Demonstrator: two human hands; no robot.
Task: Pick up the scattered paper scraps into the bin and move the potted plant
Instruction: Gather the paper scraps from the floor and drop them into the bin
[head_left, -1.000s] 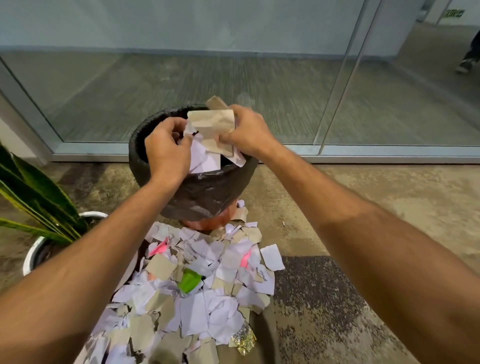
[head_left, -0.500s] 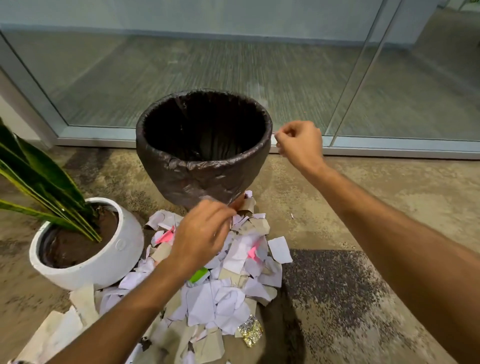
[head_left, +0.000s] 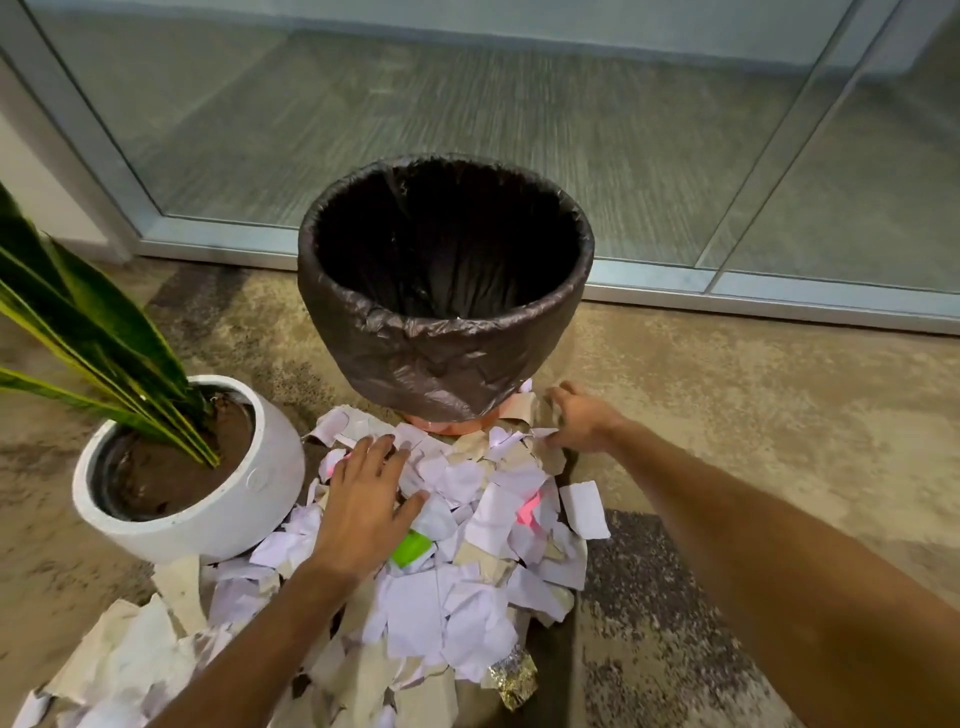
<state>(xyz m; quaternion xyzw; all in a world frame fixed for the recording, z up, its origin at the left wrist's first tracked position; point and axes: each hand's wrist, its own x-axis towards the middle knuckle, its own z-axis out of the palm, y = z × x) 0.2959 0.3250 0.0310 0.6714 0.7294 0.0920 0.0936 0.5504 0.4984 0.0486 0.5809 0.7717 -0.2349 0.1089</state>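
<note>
A heap of white, tan, pink and green paper scraps (head_left: 467, 525) covers the floor in front of the bin (head_left: 447, 358), which is lined with a dark plastic bag and stands upright. My left hand (head_left: 363, 504) lies flat on the left side of the heap, fingers spread, holding nothing. My right hand (head_left: 582, 421) rests at the heap's far right edge beside the bin's base, fingers apart on the scraps. The potted plant (head_left: 182, 467), long green leaves in a white round pot, stands tilted at the left, touching the scraps.
A glass wall with a metal frame (head_left: 727, 291) runs right behind the bin. The floor (head_left: 753, 426) is rough concrete with a dark speckled patch at the lower right. A crumpled foil piece (head_left: 511, 675) lies at the heap's near edge.
Both hands dropped a bundle of scraps into the bin, then came down. The left hand now lies on the heap; the right has moved from beside the rim to the bin's base.
</note>
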